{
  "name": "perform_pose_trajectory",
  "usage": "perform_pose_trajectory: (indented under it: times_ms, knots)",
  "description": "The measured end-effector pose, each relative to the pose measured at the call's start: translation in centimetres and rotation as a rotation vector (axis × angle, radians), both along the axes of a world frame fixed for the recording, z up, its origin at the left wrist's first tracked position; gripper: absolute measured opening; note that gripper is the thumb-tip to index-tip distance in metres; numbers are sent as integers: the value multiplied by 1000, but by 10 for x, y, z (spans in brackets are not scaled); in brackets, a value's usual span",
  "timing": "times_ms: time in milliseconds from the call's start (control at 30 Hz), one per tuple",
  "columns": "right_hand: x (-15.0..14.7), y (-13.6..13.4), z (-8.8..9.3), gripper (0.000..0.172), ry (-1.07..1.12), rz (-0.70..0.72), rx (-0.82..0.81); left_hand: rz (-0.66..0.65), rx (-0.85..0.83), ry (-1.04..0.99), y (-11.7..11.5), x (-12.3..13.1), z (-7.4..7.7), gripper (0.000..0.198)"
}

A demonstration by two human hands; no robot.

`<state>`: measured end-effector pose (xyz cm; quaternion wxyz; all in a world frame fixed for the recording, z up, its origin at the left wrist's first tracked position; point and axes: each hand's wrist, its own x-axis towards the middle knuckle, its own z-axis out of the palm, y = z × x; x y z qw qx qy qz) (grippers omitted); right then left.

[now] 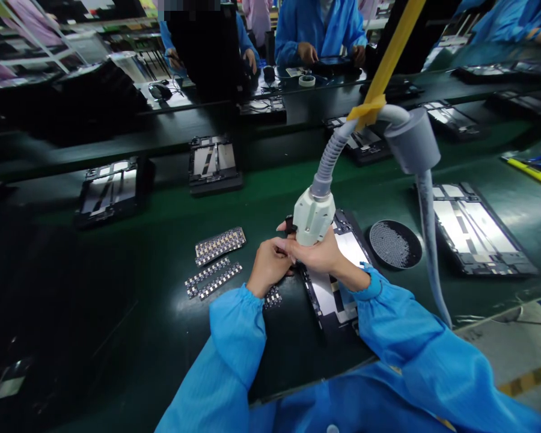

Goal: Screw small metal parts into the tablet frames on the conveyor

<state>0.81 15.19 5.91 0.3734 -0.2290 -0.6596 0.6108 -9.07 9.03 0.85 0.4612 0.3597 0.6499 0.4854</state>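
Note:
My left hand (269, 264) is closed, its fingertips pressed together and meeting the fingers of my right hand (320, 255). What lies between them is hidden. My right hand is closed too, just under a pale green-white tool head (314, 218) that hangs from a grey corrugated hose. Whether it grips the tool head cannot be told. A small black piece (291, 225) shows beside the tool head near the fingertips. Below my right hand lies an opened tablet-like device (325, 294) with a silvery inside. Part of a small circuit board strip (273, 297) shows beneath my left wrist.
Left of my hands lie several circuit board strips (220, 245). A round black dish (395, 243) of small grey pieces sits at right, near another opened device (478, 231). A yellow cutter (529, 170) lies farther right. Co-workers in blue sit across the bench.

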Motion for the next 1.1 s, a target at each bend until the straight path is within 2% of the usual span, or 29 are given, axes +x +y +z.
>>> perform_pose_trajectory:
  times_ms: [100,167,233,300,367,467,567,633,700,767,867,967,1100]
  knots:
    - [1,-2,1,24,-22,36,40,-20,0,-10,-3,-9,7,10]
    - [3,-3,1,21,-39,59,48,-33,-10,25,-15,-21,16,9]
    - [3,-5,0,18,-49,55,58,-31,-40,215,-36,-31,25,12]
    - [2,-6,-2,14,-51,45,77,-24,-103,504,-61,-32,30,16]
    - [0,-8,-2,14,-52,55,88,-20,-176,741,-83,-25,30,21]
    - [5,-6,9,15,-13,51,91,-9,-211,875,-98,-9,22,26]
    - [33,9,29,18,24,-13,102,20,-210,812,-97,-5,16,26]
    - [65,26,41,25,31,-79,117,29,-233,677,-91,-10,14,32]
    - [101,44,46,32,44,-147,126,18,-240,501,-84,-18,13,41]
    - [133,60,41,35,50,-218,116,-11,-244,374,-77,-25,13,51]
    - [159,77,21,32,78,-367,66,-114,-283,366,-68,-30,19,57]
    - [162,84,0,30,108,-482,15,-245,-276,483,-63,-27,25,48]
    - [159,86,-14,24,102,-491,-4,-219,-171,771,-64,-19,22,40]
